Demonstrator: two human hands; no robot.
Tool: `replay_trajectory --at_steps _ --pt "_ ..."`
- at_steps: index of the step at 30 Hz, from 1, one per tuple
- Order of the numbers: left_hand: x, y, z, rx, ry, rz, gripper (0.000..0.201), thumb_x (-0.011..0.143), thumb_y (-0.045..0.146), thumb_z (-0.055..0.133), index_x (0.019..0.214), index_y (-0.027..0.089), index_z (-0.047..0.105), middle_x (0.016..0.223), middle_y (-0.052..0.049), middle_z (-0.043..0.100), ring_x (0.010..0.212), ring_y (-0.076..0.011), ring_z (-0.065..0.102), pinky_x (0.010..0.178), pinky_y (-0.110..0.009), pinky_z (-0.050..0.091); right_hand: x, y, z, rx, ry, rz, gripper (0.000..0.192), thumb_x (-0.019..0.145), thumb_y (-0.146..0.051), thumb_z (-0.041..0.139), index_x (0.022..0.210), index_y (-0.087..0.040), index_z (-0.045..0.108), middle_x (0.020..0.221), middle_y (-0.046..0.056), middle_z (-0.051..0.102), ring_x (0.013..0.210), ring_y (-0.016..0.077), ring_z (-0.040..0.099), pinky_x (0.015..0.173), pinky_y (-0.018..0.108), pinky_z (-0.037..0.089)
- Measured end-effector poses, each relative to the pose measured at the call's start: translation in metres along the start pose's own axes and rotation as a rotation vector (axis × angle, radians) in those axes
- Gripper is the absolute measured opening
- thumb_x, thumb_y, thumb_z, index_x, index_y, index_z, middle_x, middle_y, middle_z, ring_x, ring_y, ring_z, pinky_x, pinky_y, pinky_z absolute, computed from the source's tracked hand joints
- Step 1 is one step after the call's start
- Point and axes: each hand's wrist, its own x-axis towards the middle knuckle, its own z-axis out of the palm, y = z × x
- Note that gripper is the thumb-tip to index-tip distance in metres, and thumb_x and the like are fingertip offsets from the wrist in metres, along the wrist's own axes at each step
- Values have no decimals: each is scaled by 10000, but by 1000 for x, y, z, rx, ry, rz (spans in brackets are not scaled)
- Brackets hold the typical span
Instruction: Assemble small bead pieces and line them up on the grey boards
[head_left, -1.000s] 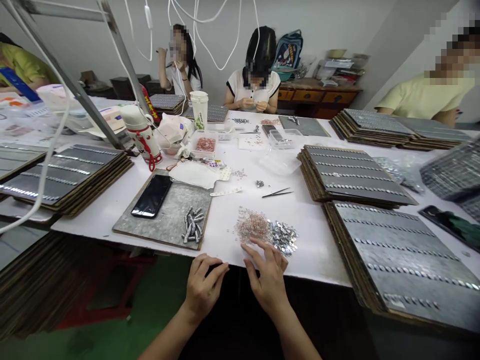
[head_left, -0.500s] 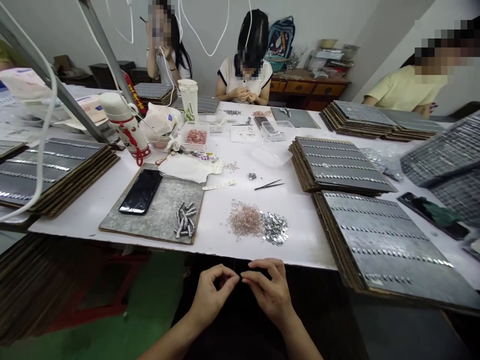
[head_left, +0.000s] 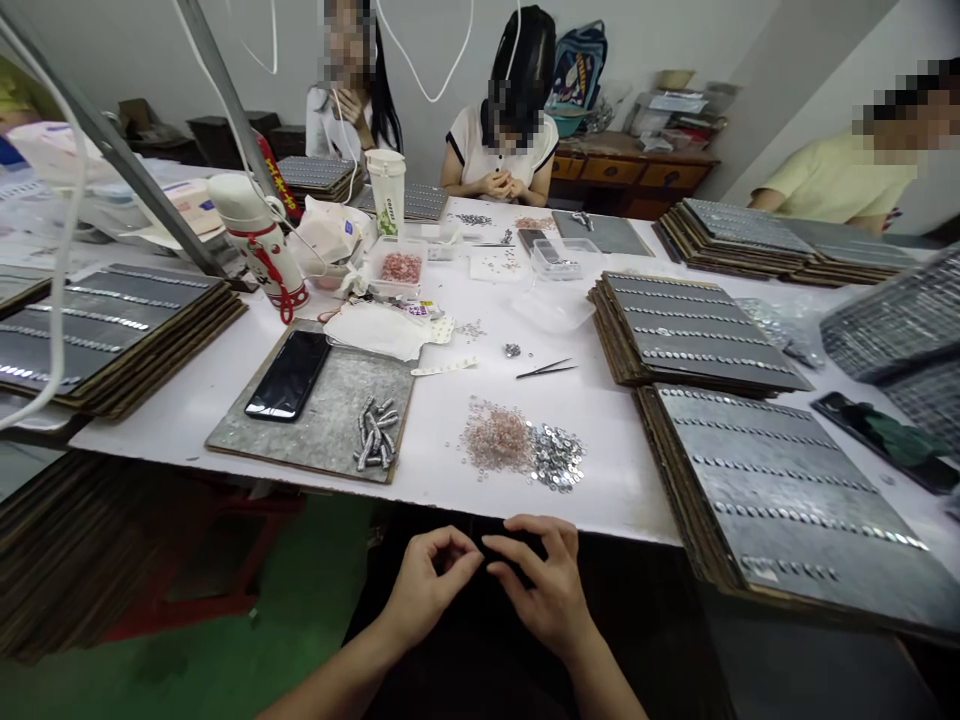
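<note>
A white table (head_left: 600, 450) is carrying pink beads (head_left: 495, 440) and silver sequins (head_left: 556, 458). Below its edge, left hand (head_left: 427, 590) and right hand (head_left: 544, 590) are pinching fingertips together, seemingly joining tiny parts; contents unclear. Next calls for fine alignment.

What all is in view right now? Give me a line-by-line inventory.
pink bead pile: one, pink, table front centre
silver sequin pile: one, silver, touching the pink pile's right side
tweezers: one, dark, behind the piles
phone: one, black, on grey board at left
metal tubes: small heap, silver, same board
card stacks: several, grey on brown, both sides
flask: one, white and red, back left
co-workers: at least three, far side
left hand: fingertips pinched, below table edge
right hand: fingertips meeting the left's
</note>
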Motion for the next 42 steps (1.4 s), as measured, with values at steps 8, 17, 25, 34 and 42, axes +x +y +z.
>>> replay_trajectory --at_steps 8,17,25,34,42 --pt "3 8 -25 300 329 354 165 844 241 599 718 160 669 595 -11 584 546 -124 502 528 -236 385 3 11 7 41 134 47 77 857 -282 614 809 -288 673 890 47 584 856 223 526 734 384 424" --pt "19 12 -96 777 884 725 68 846 173 653 903 199 678 764 -23 653 744 -170 615 730 -311 517 1 19 17 48 172 109 112 872 -347 606 816 -269 663 896 60 594 857 239 521 756 396 413" --pt "26 4 -101 846 852 907 142 849 77 634 903 203 670 841 -19 728 828 -163 689 889 -357 551 1 21 19 40 158 96 97 871 -333 609 827 -258 653 901 61 584 865 235 514 754 394 410" --pt "23 -3 -104 795 843 997 235 821 -20 621 958 170 634 906 -62 744 883 -180 707 862 -370 574 -1 20 18 39 156 102 67 862 -284 622 821 -245 656 899 58 572 894 224 515 761 372 427" --pt "9 -6 -49 335 590 814 188 779 34 682 814 217 711 720 3 688 696 -153 655 771 -312 543 0 12 13 35 152 130 68 852 -199 613 818 -246 647 905 52 560 909 209 513 765 349 447"
